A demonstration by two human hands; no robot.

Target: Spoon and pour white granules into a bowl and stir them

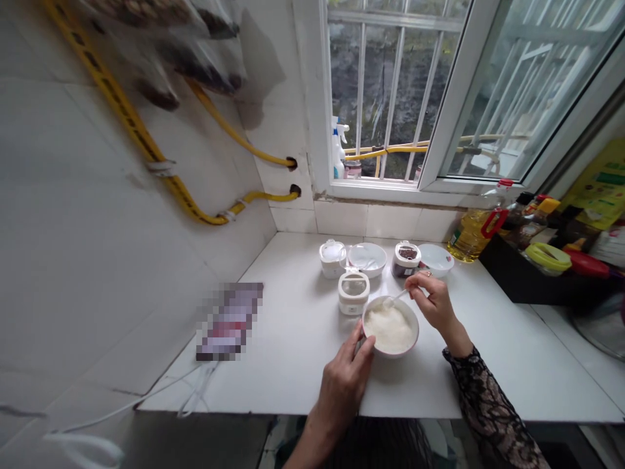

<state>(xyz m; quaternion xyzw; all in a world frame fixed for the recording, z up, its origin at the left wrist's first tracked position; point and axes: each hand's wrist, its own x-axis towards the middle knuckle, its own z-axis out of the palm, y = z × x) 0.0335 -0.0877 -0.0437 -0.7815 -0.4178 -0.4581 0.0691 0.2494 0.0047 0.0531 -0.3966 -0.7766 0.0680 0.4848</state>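
Bowl (390, 329) of pale, fine contents (powder or grains, could not tell which) sat on the white worktop (293, 339), toward its front edge. Left hand (344, 374) held it by the left side, thumb by the near rim, fingers along the wall. Right hand (433, 303) had a white spoon (390, 301) pinched in its fingers, the spoon's head at the far side of the contents.

Judged best: a steady left grip, short shallow strokes, spoon drawn inward from the far wall. A flick over the rim would likely have scattered such fine stuff.

Edges, near to far. Front edge ran near the bowl, so pulling bodyward looked riskier. Black lace sleeve (488, 397) crossed it on the right. Leftward offered the widest room, as far as a blurred phone-shaped item (229, 321) (white cord beside it, a possible snag). Grey-topped jar (353, 303) stood just beyond the bowl's left rim; tight there. Behind, left to right: white-filled jar (333, 266), white dish (371, 272), dark-filled jar (405, 268), second dish (439, 268). Right knuckles were near the dark-filled jar. Farther right, oil bottle (469, 238) and black box (510, 273) limited wide swings. Tiled wall and window closed the back.
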